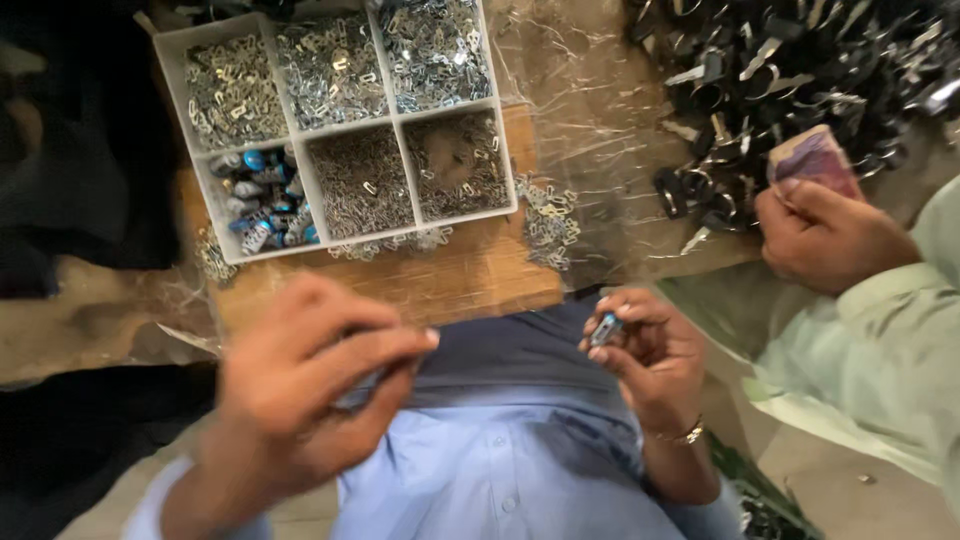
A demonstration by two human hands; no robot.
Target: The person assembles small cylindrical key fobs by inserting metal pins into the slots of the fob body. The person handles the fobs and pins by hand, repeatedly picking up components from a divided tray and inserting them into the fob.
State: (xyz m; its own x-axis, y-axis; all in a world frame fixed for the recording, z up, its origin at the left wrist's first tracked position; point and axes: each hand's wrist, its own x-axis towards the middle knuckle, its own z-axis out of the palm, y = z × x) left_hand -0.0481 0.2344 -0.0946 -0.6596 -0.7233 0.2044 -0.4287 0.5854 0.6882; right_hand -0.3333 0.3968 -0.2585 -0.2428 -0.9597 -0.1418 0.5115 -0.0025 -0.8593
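Right hand (650, 355) pinched shut on a small blue and silver metal piece (606, 329), held up close to the body, long side tilted and pointing up toward the surface. Left hand (310, 385) blurred, fingertips pressed together, maybe on something thin and silver, but too blurry to tell for sure. Both hands low in the picture, well apart from each other, above a light blue shirt (500, 460). Straight ahead, on the brown wooden surface (450, 280), a white plastic tray with six boxes (300, 135), full of tiny shiny metal bits; more blue and silver pieces (262, 205) in its near left box, nearer the left hand. Loose silver bits (548, 222) just beside the tray. Far right, a pile of black and silver metal clips (800, 60). Another person's hand (825, 235) in a pale green sleeve, holding something purple.
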